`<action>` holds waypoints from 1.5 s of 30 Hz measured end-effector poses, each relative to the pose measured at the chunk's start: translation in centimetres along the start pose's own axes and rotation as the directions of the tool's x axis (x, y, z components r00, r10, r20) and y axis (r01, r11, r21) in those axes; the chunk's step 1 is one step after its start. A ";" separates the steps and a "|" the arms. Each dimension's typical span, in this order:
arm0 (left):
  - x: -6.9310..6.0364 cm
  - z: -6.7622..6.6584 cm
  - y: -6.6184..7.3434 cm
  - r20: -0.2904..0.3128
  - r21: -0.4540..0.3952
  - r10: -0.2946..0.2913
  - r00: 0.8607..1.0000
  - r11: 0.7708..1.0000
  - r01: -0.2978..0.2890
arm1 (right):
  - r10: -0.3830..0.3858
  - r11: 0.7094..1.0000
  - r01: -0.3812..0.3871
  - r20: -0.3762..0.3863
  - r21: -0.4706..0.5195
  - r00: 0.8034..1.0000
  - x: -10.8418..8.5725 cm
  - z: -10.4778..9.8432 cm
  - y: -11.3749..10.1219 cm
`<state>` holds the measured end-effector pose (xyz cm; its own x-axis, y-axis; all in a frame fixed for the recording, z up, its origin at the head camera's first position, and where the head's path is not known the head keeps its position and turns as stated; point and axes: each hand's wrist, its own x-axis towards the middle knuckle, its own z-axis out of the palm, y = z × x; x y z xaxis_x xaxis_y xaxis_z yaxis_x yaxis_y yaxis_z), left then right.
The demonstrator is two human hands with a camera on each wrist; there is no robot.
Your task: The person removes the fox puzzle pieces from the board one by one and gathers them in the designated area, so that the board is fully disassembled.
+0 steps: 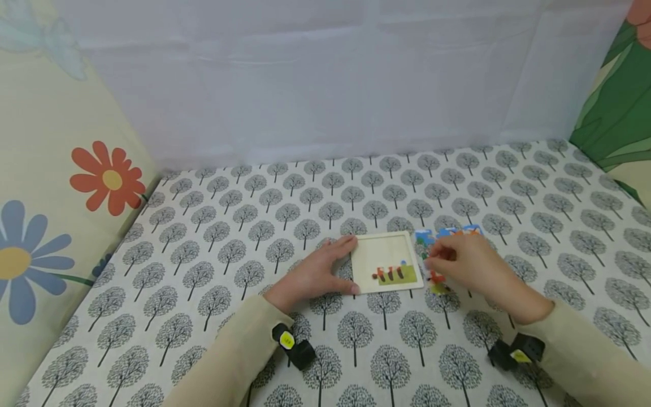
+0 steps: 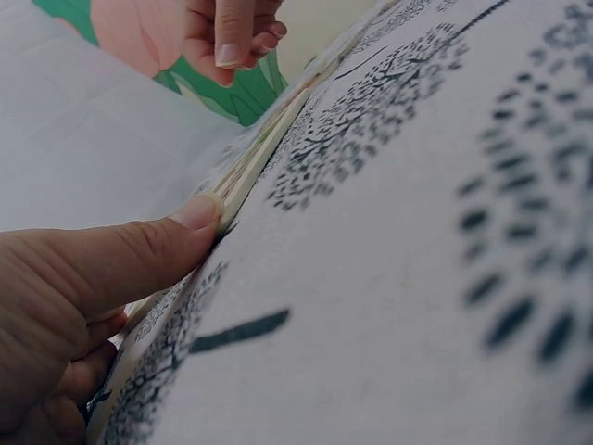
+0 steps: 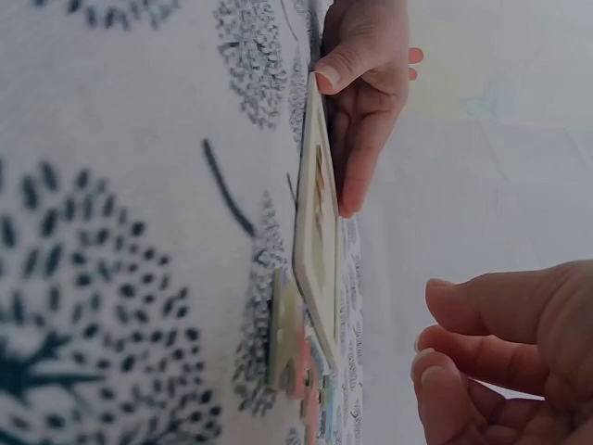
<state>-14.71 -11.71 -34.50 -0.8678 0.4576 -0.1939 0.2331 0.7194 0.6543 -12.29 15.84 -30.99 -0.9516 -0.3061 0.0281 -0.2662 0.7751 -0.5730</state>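
Observation:
A shallow wooden puzzle tray (image 1: 371, 250) lies on the tablecloth, with joined puzzle pieces (image 1: 396, 275) in its lower right part, showing orange-and-dark stripes and green. My left hand (image 1: 317, 271) holds the tray's left side, thumb at the near corner and fingers at the far one. In the left wrist view the thumb (image 2: 157, 250) presses against the tray's edge. Just right of the tray, loose puzzle pieces (image 1: 439, 288) lie partly hidden under my right hand (image 1: 465, 263). The right wrist view shows its bent fingers (image 3: 491, 357) raised above the pieces, with a gap between thumb and fingertips and nothing in it.
The tablecloth (image 1: 213, 282) is white with black tree prints. A pale cloth wall (image 1: 325, 85) stands behind it. Floral panels rise at the left (image 1: 46, 169) and the right (image 1: 620, 102). Each wrist wears a black camera strap.

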 end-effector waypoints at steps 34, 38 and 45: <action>0.2 0.0 -0.1 -0.002 -0.031 -0.023 1.000 0.999 0.023 | -0.270 0.963 0.269 0.040 0.037 0.962 2.2 1.7 -2.8; 0.2 0.0 -0.1 0.001 -0.025 -0.015 1.000 1.000 0.015 | -0.277 0.961 0.275 0.085 0.029 0.957 2.5 2.0 -2.9; 0.0 0.0 0.0 -0.001 -0.026 -0.022 1.000 0.999 0.022 | -0.257 0.966 0.255 0.156 0.033 0.954 3.1 2.6 -3.1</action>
<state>-14.73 -11.72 -34.51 -0.8733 0.4410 -0.2071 0.2027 0.7155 0.6686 -14.01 11.11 -31.26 -0.8149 -0.5777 0.0463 -0.4953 0.6527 -0.5733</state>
